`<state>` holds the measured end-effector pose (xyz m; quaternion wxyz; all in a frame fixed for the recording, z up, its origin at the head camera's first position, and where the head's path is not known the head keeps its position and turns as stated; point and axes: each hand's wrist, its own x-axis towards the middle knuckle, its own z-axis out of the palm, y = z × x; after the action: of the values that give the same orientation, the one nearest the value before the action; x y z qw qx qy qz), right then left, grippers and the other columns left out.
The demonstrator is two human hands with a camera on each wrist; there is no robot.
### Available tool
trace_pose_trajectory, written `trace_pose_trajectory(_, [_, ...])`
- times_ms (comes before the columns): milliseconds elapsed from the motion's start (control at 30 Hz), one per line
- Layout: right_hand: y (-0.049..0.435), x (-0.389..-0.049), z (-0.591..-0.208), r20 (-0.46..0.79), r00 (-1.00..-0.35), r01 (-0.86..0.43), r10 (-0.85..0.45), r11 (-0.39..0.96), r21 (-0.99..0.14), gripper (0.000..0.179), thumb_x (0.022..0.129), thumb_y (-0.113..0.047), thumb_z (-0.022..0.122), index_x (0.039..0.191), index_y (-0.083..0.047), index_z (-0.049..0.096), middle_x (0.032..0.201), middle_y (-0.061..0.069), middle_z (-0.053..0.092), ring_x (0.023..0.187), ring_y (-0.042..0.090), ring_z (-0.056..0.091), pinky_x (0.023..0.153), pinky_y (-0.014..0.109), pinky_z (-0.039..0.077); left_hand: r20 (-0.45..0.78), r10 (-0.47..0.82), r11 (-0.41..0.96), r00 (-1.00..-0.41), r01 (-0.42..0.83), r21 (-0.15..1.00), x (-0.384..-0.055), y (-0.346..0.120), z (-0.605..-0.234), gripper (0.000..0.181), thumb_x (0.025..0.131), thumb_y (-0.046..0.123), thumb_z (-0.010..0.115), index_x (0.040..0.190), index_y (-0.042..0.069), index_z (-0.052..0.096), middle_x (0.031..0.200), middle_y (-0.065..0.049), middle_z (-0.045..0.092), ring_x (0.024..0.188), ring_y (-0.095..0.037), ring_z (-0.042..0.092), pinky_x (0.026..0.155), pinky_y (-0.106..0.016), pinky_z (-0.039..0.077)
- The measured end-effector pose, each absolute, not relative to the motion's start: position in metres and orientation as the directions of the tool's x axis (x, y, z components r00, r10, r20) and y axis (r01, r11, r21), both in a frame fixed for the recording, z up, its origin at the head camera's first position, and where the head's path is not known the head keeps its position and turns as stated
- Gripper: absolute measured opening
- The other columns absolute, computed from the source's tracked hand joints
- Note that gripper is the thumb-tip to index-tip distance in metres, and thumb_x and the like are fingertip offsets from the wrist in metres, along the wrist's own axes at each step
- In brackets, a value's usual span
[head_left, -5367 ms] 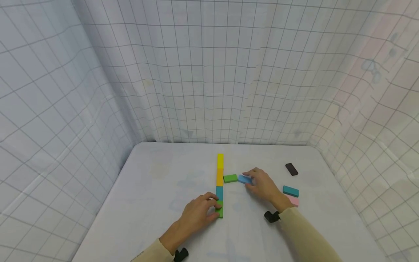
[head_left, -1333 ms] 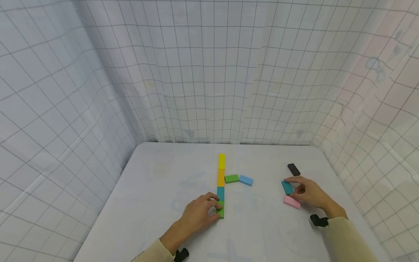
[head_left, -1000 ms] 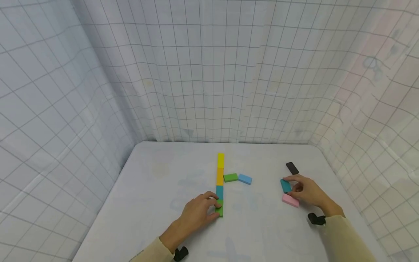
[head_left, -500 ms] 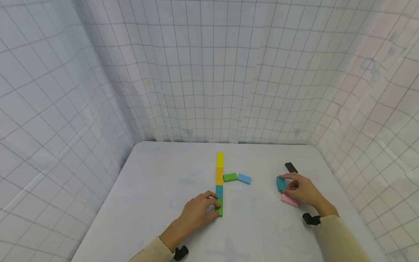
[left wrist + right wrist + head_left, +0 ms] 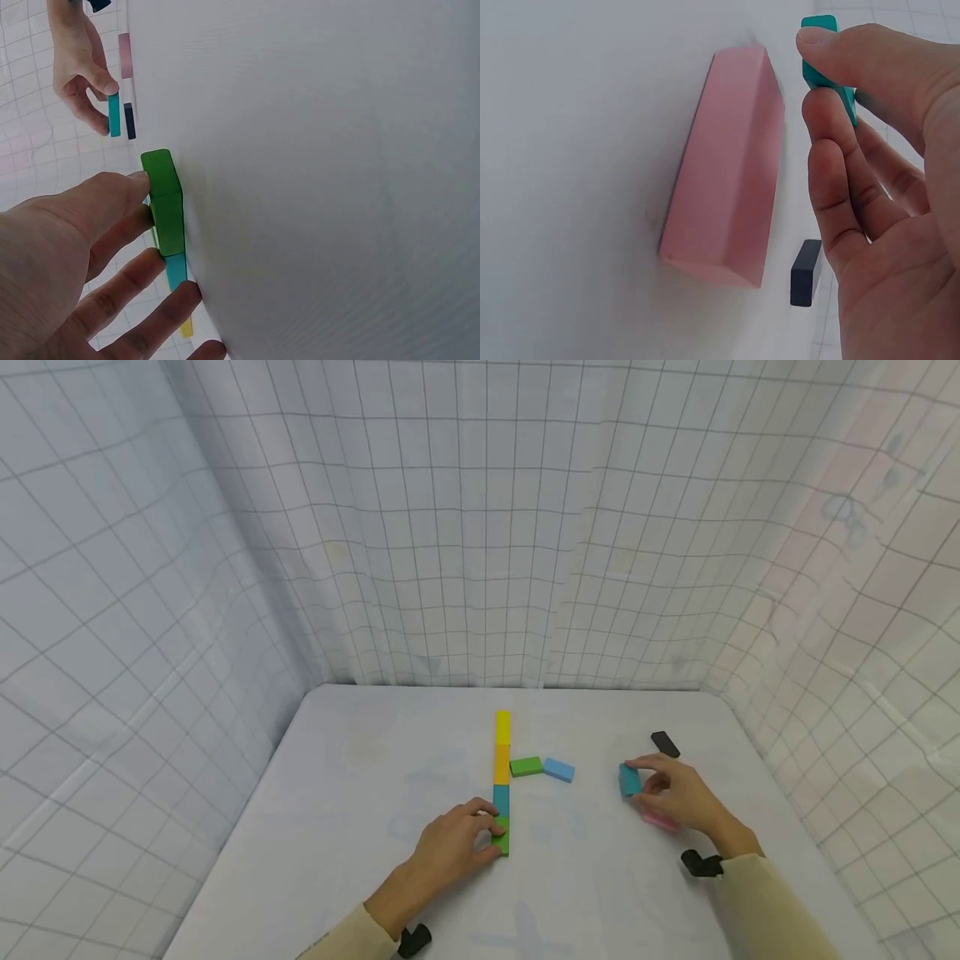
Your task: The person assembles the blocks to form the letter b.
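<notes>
Four coloured blocks lie end to end in a straight line: yellow [image 5: 503, 727], orange-yellow [image 5: 502, 764], teal-blue [image 5: 501, 800] and green [image 5: 503, 843]. My left hand [image 5: 453, 846] holds the near green block, thumb at its near end and fingers over its top and side. To the right, my right hand [image 5: 678, 789] pinches a teal block [image 5: 630, 781] between thumb and fingers; the right wrist view shows this teal block [image 5: 819, 34] raised above the table. Just below that hand lies a pink block [image 5: 720, 157], partly hidden in the head view.
A second green block [image 5: 527, 767] touches the line's right side, and a light blue block [image 5: 558, 769] meets its end at a slight angle. Farther right lies a black block [image 5: 665, 744]. White gridded cloth [image 5: 465, 568] encloses the white table [image 5: 337, 777] at back and sides.
The right hand left the light blue block, went right to the teal block, picked it up and carries it leftward. The left hand stays on the near green block.
</notes>
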<state>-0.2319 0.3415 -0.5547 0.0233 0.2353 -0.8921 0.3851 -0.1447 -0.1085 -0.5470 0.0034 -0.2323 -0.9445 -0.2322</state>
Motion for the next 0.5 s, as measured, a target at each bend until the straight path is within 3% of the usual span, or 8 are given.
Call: trace_pose_trajectory(500, [0.312, -0.229, -0.546, 0.214, -0.87, -0.462, -0.445, 0.583, -0.668, 0.06, 0.092, -0.004, 0.099, 0.148, -0.003, 0.077, 0.134, 0.018, 0.076, 0.091, -0.001, 0.072, 0.083, 0.023, 0.064, 0.126, 0.446, 0.773, -0.886, 0.452, 0.445, -0.144, -0.11, -0.545, 0.02, 0.097, 0.028, 0.099, 0.114, 0.024, 0.091, 0.138, 0.004, 0.079, 0.115, -0.023, 0.079, 0.087, -0.038, 0.068])
